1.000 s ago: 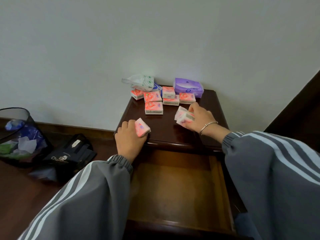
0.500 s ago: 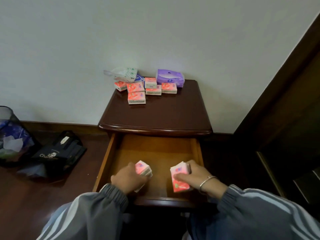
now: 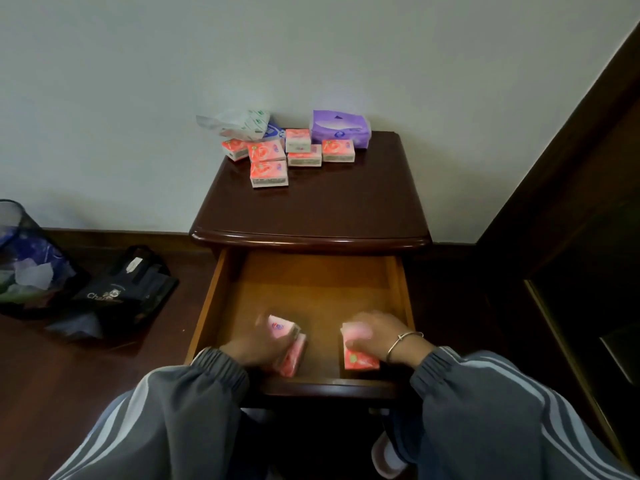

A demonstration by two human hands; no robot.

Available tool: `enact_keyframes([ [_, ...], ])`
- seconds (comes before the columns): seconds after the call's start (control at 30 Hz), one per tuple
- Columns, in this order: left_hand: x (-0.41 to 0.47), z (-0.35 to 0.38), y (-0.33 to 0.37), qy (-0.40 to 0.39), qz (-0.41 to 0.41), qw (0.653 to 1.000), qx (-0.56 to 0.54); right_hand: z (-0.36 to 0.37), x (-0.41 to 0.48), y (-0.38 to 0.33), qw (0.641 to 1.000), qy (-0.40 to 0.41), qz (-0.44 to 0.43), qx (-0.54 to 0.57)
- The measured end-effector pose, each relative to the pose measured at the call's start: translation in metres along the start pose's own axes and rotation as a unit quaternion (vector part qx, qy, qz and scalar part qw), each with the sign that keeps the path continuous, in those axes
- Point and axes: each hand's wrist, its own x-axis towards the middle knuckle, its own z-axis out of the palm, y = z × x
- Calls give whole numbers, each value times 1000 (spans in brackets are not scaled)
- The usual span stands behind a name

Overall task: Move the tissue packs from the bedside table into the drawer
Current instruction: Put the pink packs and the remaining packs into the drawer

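Both hands are reaching into the open drawer [image 3: 398, 282]: the left hand [image 3: 258, 344] is gripping pink tissue packs [image 3: 289, 344] at its fingertips, while the right hand [image 3: 375, 332] is closing over another pink pack [image 3: 358, 355] beneath its palm. Six pink packs [image 3: 268, 173] are lying at the worktop's [image 3: 329, 209] back edge.

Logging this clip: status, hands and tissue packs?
Left hand and right hand on pink packs in drawer. Six pink packs remain on table. Nothing blocking.
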Motion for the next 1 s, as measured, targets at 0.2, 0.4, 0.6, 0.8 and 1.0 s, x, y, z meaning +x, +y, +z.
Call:
enact_keyframes([
  [0.2, 2, 11, 3, 2, 39, 998, 49, -10, 5, 5, 997, 5, -73, -15],
  [0.4, 7, 22, 9, -3, 85, 995, 59, -15, 0, 8, 995, -16, -93, -29],
  [0.6, 14, 43, 19, 44, 86, 993, 64, -27, -5, 15, 965, 13, -94, -245],
  [0.8, 17, 58, 32, 60, 62, 990, 109, -30, -11, 16, 971, 22, -88, -220],
  [1.0, 10, 61, 38, 75, 41, 996, 22, -29, -15, 31, 984, 103, -125, -73],
])
